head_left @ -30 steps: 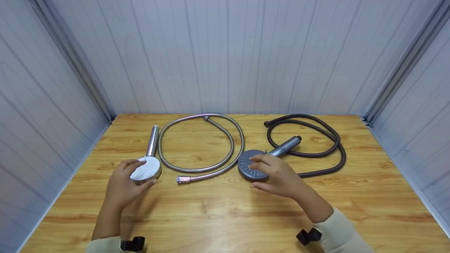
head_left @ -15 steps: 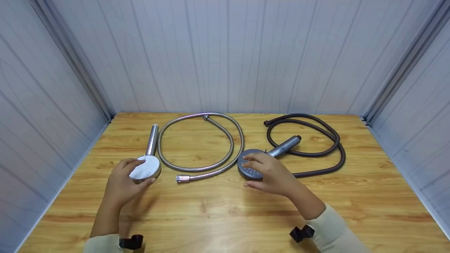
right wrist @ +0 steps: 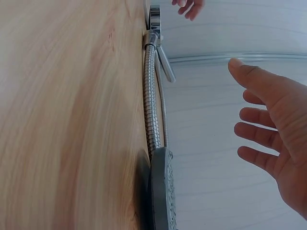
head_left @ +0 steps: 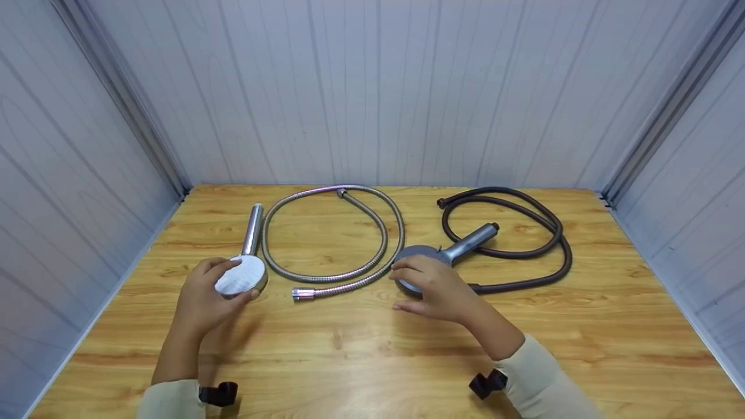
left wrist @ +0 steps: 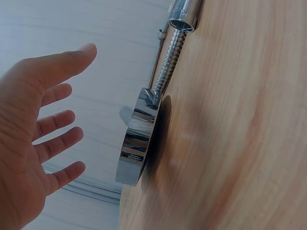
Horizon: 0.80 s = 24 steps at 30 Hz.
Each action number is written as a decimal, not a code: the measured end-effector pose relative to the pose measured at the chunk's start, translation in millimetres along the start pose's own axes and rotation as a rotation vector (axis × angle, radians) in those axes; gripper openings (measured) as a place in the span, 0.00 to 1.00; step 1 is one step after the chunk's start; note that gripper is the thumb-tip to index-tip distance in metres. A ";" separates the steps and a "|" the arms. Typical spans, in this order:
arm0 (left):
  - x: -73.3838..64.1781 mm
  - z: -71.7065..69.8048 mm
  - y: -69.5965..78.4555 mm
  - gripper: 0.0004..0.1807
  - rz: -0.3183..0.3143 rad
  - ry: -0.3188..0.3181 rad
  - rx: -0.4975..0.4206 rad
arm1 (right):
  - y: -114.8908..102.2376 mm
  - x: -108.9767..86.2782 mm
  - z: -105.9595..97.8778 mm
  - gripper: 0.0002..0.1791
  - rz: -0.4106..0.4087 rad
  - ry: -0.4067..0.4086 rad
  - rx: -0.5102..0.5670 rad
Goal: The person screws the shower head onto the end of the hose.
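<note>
A chrome shower head (head_left: 244, 272) with a white face lies at the left of the table, its handle pointing away. My left hand (head_left: 201, 305) hovers over its near left side, fingers loosely bent; the left wrist view shows a gap between that hand and the chrome rim (left wrist: 138, 136). To the right lies a grey shower head (head_left: 419, 252), face up, its handle angled to the far right. My right hand (head_left: 436, 289) hides part of the face. In the right wrist view its relaxed fingers (right wrist: 259, 134) stay apart from the grey disc (right wrist: 162, 194).
A silver metal hose (head_left: 326, 281) loops between the two shower heads, its wide end fitting (head_left: 304, 294) toward me. Behind the grey handle coils a dark hose (head_left: 529, 285). Panelled walls (head_left: 372, 93) enclose the wooden table (head_left: 349, 361) at the back and both sides.
My right hand has drifted left, covering more of the grey shower head's face and uncovering more of the dark hose. The left hand has hardly moved. Shower heads and hoses lie as before.
</note>
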State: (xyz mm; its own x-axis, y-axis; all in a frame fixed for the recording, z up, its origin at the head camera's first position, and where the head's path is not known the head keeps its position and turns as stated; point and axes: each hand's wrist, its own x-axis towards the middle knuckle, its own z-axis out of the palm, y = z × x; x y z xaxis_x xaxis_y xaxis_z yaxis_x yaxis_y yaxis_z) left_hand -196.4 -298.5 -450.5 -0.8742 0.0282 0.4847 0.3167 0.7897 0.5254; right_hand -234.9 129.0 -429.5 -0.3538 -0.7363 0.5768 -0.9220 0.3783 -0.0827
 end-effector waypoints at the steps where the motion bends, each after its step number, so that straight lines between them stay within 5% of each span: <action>1: 0.5 0.6 -0.6 0.32 0.000 0.004 -0.005 | -0.4 1.0 1.0 0.25 0.004 -0.005 0.001; 24: 7.5 10.9 -6.4 0.33 -0.069 0.002 -0.075 | -8.2 23.7 24.9 0.21 -0.013 -0.017 0.039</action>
State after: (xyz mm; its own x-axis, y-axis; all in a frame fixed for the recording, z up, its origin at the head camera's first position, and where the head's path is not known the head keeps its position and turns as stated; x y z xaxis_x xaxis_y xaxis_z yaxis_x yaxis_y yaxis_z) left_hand -209.0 -296.7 -457.9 -0.8942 -0.0265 0.4468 0.2822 0.7414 0.6088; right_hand -239.7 94.6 -435.4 -0.3437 -0.7507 0.5642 -0.9320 0.3463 -0.1069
